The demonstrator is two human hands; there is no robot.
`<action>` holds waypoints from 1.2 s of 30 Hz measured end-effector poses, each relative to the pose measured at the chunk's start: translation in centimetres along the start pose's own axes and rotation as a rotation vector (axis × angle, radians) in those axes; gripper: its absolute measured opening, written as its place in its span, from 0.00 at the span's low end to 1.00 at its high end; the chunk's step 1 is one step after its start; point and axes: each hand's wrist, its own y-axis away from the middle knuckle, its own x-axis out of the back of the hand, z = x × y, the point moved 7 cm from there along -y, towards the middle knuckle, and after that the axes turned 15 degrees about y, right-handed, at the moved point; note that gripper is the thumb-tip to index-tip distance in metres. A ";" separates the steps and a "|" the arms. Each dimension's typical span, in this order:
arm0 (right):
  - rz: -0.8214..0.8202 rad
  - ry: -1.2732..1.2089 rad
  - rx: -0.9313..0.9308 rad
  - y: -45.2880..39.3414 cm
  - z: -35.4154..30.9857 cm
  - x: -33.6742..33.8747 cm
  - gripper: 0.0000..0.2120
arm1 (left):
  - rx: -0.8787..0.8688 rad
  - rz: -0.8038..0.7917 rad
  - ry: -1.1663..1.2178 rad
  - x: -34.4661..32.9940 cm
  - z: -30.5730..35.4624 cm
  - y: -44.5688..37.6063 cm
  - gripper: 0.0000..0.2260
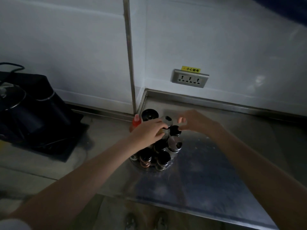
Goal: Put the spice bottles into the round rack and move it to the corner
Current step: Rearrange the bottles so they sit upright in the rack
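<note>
The round rack (pixel 150 168) stands on the steel counter, filled with several dark-capped spice bottles (pixel 163 158). A steel-lidded bottle (pixel 174 143) sits at its right side. My left hand (pixel 147 131) reaches over the rack's far side with its fingers closed on a bottle with a yellow label (pixel 163 131). My right hand (pixel 194 121) hovers just right of it, fingers curled, thumb and fingertips close to a black bottle cap (pixel 174 129); whether it grips anything is unclear. An orange squeeze bottle (pixel 137 122) and a black-lidded jar (pixel 147 114) stand behind the rack, near the wall corner.
A black cooker with a glass lid (pixel 28 113) sits on a dark mat at the left. A wall socket (pixel 190 78) is mounted above the counter's back rim. A vertical metal pipe (pixel 130 55) runs down into the corner. The counter's front edge (pixel 199 211) is near me.
</note>
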 end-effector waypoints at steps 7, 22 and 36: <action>-0.106 -0.265 -0.210 -0.7 0.2 -4.7 0.14 | 0.091 -0.199 -0.055 -3.0 0.4 -1.5 0.19; 0.011 -0.320 -0.276 0.6 4.9 1.2 0.13 | 0.083 -0.413 -0.285 -7.0 1.5 -3.3 0.22; -0.104 -0.339 -0.165 1.6 4.9 -1.3 0.10 | 0.041 -0.348 -0.437 -5.9 0.5 -5.2 0.22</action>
